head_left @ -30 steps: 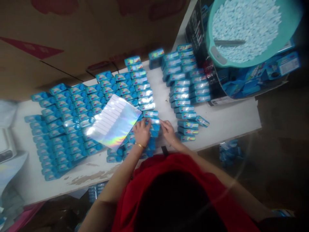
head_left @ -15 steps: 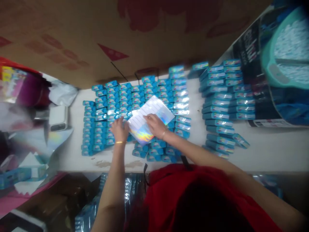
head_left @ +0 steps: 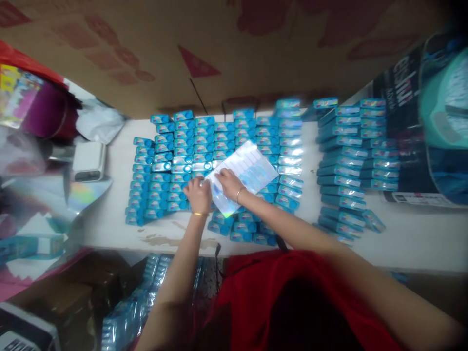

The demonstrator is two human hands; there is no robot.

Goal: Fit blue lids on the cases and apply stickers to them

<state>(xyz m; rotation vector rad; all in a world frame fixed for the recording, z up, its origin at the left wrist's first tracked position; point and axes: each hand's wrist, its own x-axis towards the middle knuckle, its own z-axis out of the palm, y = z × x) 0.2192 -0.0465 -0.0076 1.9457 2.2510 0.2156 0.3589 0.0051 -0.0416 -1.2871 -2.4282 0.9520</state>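
Observation:
A shiny, rainbow-reflecting sheet [head_left: 256, 168], marked with rows of strips like a sticker sheet, lies slanted above the blue boxes. My left hand [head_left: 199, 196] is at the sheet's left corner, fingers curled and thumb against its edge. Over the sheet's left part is my right hand [head_left: 229, 185], its fingertips drawn together close to the left thumb. Whatever those fingertips pinch is too small and blurred to make out. Under and around the sheet stand rows of small blue printed boxes [head_left: 183, 141], packed side by side in columns.
More blue boxes [head_left: 341, 168] are stacked to the right, beside a dark bag [head_left: 398, 102] and a teal basin [head_left: 435, 107]. A large cardboard carton [head_left: 146, 34] walls the back. A white device [head_left: 88, 162] and plastic bag [head_left: 98, 119] sit left. Wrapped packs [head_left: 135, 302] lie below the table edge.
The view has shifted, so the table contents appear further right. My right hand has moved left along the sheet, closer to my left hand. The left fingers look more curled.

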